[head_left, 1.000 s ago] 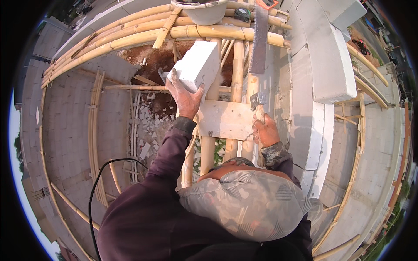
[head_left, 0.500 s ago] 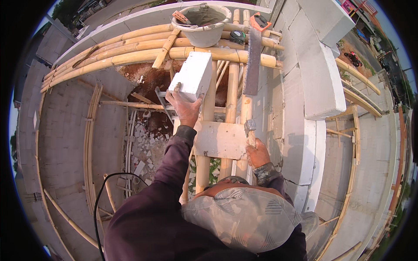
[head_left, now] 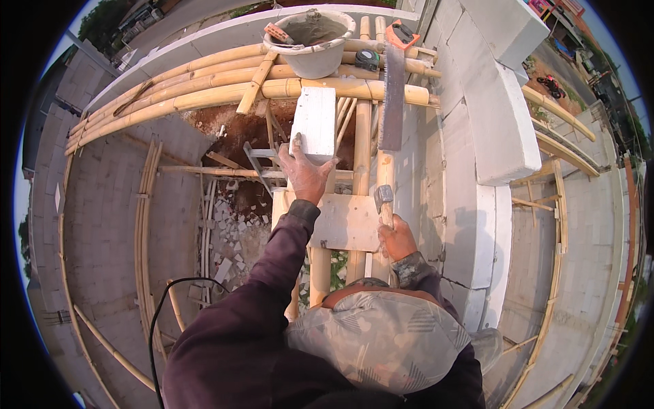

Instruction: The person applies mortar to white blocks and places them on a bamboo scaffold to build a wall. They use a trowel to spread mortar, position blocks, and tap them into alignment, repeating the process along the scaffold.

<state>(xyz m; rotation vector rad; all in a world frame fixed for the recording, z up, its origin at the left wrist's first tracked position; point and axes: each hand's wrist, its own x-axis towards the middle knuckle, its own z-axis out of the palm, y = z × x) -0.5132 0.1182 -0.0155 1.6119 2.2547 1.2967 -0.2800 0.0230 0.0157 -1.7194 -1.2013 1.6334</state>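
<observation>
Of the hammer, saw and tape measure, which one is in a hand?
It's the hammer, with its grey metal head and pale handle, gripped in the right hand; the saw and tape measure lie ahead on bamboo poles.

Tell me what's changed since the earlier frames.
The left hand has moved the white block slightly right and turned it straighter ahead. Nothing was grabbed or released: the right hand still grips the hammer. The bucket, saw and tape measure stayed put.

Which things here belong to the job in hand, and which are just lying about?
In use:
white block, in the left hand
hammer, in the right hand

Seemingly just lying or standing about:
saw
tape measure
bucket
rubble
</observation>
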